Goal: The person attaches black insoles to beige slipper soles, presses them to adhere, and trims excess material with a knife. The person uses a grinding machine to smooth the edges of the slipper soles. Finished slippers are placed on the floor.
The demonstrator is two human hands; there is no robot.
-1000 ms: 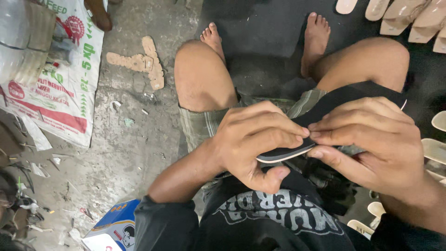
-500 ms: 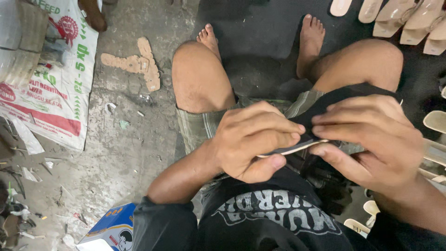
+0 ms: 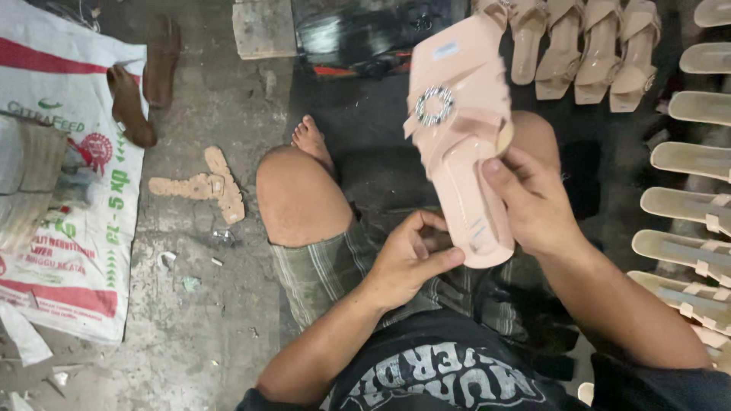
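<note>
We hold a pale pink sandal [image 3: 462,144] up over our lap, our right hand [image 3: 537,202] grasping its side, thumb on the insole. Our left hand [image 3: 411,259] pinches the heel end (fingers curled tight). More sandals [image 3: 586,49] line the dark mat [image 3: 365,114] beyond our knees.

One head-worn camera looks steeply down, close over lap [image 3: 358,259] and floor [image 3: 190,335]

Pale pink sandal [image 3: 463,144], silver ring buckle [image 3: 434,105]; green striped shorts [image 3: 324,274]; black shirt [image 3: 442,377], grey print; white sack [image 3: 72,190], red bands.
</note>
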